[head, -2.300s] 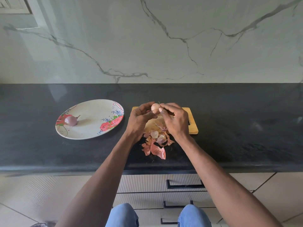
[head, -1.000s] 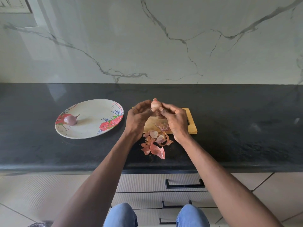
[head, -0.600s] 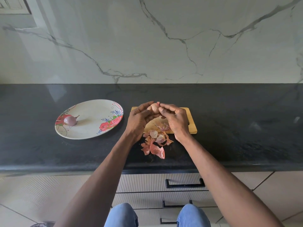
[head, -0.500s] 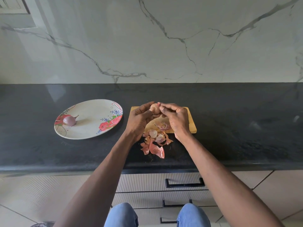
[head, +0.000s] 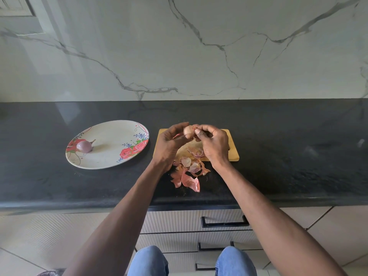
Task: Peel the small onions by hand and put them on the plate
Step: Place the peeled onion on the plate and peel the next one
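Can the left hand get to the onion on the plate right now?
Probably not just yet. The left hand is busy holding the onion being peeled. The way over to the onion on the plate looks clear, though, with only bare plate and counter between.

Black counter [head: 278,156], plate [head: 111,156], board [head: 233,156], skins [head: 187,176]
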